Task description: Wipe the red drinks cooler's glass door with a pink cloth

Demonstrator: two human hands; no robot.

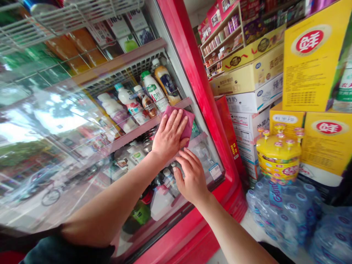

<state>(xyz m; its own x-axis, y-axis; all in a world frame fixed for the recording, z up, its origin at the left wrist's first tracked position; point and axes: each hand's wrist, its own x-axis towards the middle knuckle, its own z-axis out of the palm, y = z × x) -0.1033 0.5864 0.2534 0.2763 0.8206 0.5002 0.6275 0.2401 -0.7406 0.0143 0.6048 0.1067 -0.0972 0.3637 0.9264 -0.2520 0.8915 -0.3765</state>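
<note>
My left hand [171, 132] holds a pink cloth [187, 129] flat against the glass door [90, 146] of a red-framed drinks fridge, its fingers stretched over the cloth. Just below and to the right, my right hand [193, 179] is open in front of the glass, fingers apart and slightly bent, with nothing in it. Behind the door, a white bottle with a green cap [154, 90] and a tan drink bottle [166, 81] stand on a shelf near the cloth. My left hand and the cloth hide part of the shelf's front edge.
The fridge's red frame [194, 66] runs down the right of the glass. Beyond it are stacked cartons [247, 79], yellow boxes [313, 84], a yellow tub [279, 150] and shrink-wrapped water bottles [286, 212] on the floor. The glass reflects a street on the left.
</note>
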